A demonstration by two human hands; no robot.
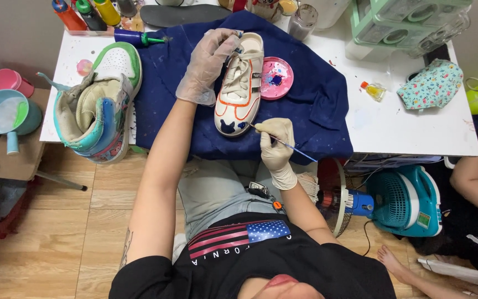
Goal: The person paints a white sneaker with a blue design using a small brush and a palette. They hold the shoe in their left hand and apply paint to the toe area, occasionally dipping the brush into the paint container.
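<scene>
I see the left hand (208, 63), in a thin clear glove, wrapped over the heel end of a white sneaker (240, 86) with orange outlines, fingers curled and clamped on it so the shoe stays put with its toe pointing back toward the body. The sneaker lies on a dark blue cloth (316, 105) spread over the white table (410, 127), which I judge is there to catch stray paint; it already carries pale flecks.

The right hand (276, 147), also gloved, pinches a thin paintbrush (280, 143) between thumb and fingertips, fingers together on the handle, the tip touching the toe beside 2 dark blue patches. Holding low on the shaft looks like a choice for fine control.

A pink palette dish (276, 77) with mixed colours sits just beside the shoe, touching-close on the cloth, within easy reach of the brush. A green and teal high-top shoe (100, 105) lies on its side at the table's left edge, well apart. Paint bottles (87, 14) stand along the far edge. A floral fabric pouch (431, 84) rests to the right. A teal fan (408, 200) sits on the floor, near another person's arm (471, 166).
</scene>
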